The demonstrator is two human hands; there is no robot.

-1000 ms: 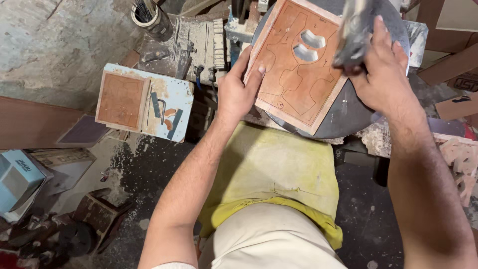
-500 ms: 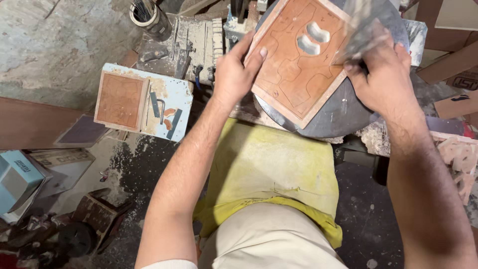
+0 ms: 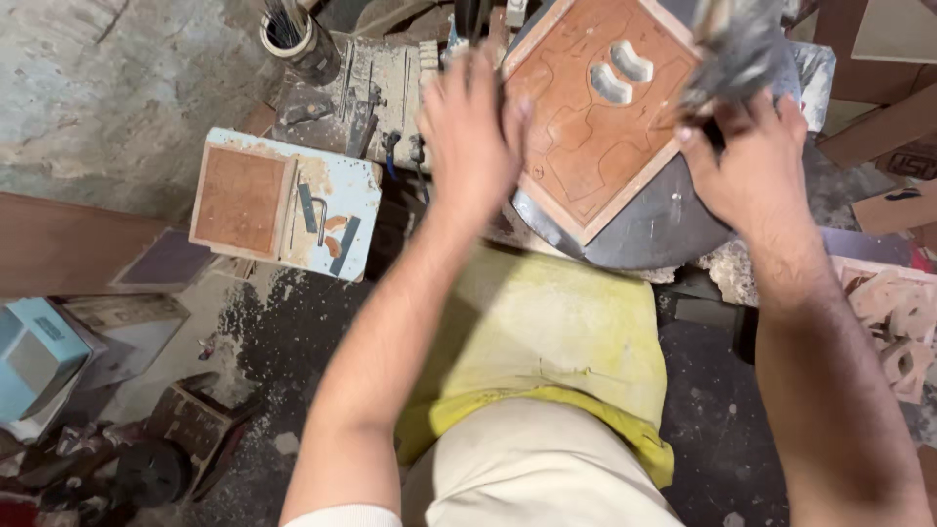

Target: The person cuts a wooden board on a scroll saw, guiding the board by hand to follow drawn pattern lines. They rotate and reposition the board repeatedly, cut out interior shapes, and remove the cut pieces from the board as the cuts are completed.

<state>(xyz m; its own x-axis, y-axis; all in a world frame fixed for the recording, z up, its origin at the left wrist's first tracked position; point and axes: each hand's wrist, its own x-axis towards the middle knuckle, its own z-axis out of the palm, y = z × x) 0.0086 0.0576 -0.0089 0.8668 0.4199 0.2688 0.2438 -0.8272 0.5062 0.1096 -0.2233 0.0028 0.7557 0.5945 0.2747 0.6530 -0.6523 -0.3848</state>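
A reddish-brown wooden panel (image 3: 586, 127) with pencilled curved outlines and two cut-out slots lies tilted on a round dark metal saw table (image 3: 654, 229). My left hand (image 3: 473, 127) rests flat on the panel's left edge and holds it down. My right hand (image 3: 747, 156) grips the panel's right corner next to a blurred grey machine part (image 3: 737, 44). Below the table are my yellow cloth-covered lap and knees.
A light-blue box (image 3: 322, 210) with a square wooden panel (image 3: 239, 200) and small cut pieces on it stands to the left. A pot of brushes (image 3: 293, 39) and tools lie behind it. Cut-out wooden pieces (image 3: 893, 312) sit at the right. Sawdust covers the floor.
The panel has turned and shifted slightly to the right on the saw table. My left hand slid up along its left edge; my right hand moved with the right corner.
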